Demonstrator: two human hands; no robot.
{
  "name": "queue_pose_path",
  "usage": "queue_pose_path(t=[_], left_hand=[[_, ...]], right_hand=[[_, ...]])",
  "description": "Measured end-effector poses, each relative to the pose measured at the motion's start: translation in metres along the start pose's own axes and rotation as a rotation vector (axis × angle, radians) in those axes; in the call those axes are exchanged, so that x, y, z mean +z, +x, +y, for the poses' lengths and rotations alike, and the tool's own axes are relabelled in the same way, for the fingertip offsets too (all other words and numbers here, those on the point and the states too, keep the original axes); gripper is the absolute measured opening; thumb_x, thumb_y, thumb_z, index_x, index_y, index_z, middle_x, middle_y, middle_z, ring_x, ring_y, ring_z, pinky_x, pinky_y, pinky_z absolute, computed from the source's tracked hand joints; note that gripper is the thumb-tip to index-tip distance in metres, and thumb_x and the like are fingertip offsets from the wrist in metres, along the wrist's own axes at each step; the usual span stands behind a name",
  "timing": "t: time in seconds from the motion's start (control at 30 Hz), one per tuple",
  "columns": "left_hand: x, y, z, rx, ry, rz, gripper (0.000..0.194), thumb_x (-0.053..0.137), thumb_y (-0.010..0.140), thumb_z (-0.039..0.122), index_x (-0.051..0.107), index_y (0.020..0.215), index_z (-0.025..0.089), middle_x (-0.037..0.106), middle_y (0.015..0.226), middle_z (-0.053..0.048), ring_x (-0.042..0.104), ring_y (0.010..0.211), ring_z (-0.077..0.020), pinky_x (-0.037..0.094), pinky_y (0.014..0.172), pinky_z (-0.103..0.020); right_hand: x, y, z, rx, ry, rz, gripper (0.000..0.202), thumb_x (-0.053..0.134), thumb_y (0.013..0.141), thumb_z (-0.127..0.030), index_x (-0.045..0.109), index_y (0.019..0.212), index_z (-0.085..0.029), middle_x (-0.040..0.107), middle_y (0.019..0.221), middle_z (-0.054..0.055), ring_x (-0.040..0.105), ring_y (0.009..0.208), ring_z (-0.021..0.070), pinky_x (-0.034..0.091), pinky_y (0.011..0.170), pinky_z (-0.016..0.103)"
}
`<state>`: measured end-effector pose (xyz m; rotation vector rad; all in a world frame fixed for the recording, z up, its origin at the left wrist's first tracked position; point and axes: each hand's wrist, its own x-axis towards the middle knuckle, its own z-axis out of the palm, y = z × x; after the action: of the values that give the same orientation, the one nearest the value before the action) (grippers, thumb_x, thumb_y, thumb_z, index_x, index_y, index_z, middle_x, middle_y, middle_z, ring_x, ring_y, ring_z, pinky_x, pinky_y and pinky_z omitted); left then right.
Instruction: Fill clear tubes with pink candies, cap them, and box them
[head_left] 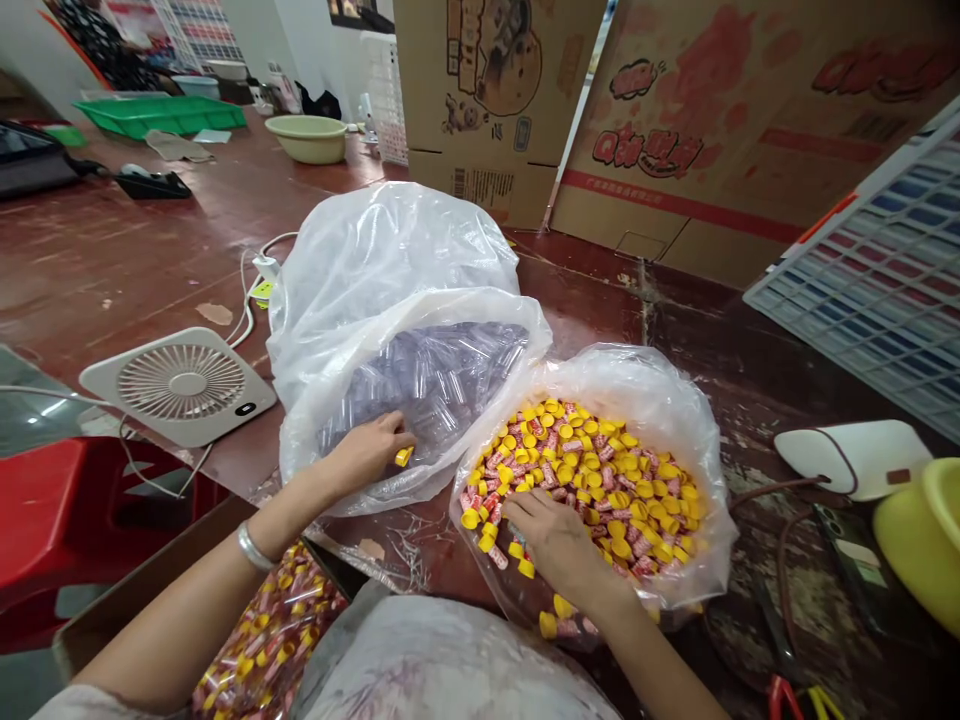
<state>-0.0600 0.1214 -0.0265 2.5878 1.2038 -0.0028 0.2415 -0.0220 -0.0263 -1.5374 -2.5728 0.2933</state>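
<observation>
My left hand (379, 447) is over the mouth of a white plastic bag (409, 240) full of clear plastic tubes (435, 375). A yellow cap (403, 456) is pinched at its fingertips; whether a tube is joined to it is hidden. My right hand (553, 540) rests at the near left edge of a second clear plastic bag (637, 375), heaped with yellow-capped pieces (592, 470) with red-and-white printed bodies. The fingers are bent down together into the pieces, and what lies beneath them is hidden.
An open carton (112, 610) with more capped pieces (281, 640) stands below my left arm. Left are a white fan (187, 382) with cords and a red stool (67, 510). Right lie a phone (862, 570), scissors (780, 640) and a yellow bowl (926, 540). Cardboard boxes (675, 200) stand behind.
</observation>
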Motion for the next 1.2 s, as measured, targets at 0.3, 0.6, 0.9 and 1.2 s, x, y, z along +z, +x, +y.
queue_pose_path(t=[0.3,0.6,0.9,1.2], left_hand=[[-0.025,-0.034,0.033,-0.105,-0.757,0.142,0.033,0.072,0.081,0.043,0.072,0.103,0.019,0.071,0.103,-0.006,0.064,0.096,-0.0225,0.049,0.087,-0.032],[-0.008,-0.025,0.120,-0.097,-1.349,-0.083,0.031,0.080,0.073,0.038,0.073,0.092,0.015,0.071,0.081,-0.003,0.059,0.069,-0.0145,0.047,0.065,-0.023],[0.007,-0.020,0.136,-0.190,-1.752,0.022,0.033,0.082,0.071,0.042,0.069,0.082,0.013,0.063,0.075,-0.002,0.055,0.071,-0.0142,0.048,0.069,-0.025],[0.016,-0.065,0.104,-0.192,-1.796,-0.171,0.033,0.086,0.067,0.037,0.067,0.084,0.015,0.068,0.080,-0.005,0.064,0.075,-0.0174,0.052,0.073,-0.027]], right_hand=[[0.010,0.002,0.010,0.096,0.086,0.144,0.026,0.055,0.080,0.005,0.057,0.087,-0.020,0.067,0.091,0.004,0.066,0.085,0.0211,0.055,0.072,0.031],[-0.044,0.013,-0.024,0.067,0.761,0.629,0.021,0.063,0.092,-0.016,0.068,0.110,-0.027,0.073,0.109,0.005,0.069,0.106,0.0191,0.058,0.093,0.034],[-0.024,0.014,-0.036,-0.116,0.348,0.515,0.064,0.061,0.086,-0.017,0.041,0.146,-0.021,0.063,0.131,0.012,0.057,0.127,0.0285,0.047,0.110,0.052],[-0.029,0.007,-0.032,-0.156,0.344,0.254,0.075,0.064,0.081,-0.013,0.035,0.149,-0.021,0.054,0.143,0.011,0.041,0.141,0.0291,0.036,0.118,0.054]])
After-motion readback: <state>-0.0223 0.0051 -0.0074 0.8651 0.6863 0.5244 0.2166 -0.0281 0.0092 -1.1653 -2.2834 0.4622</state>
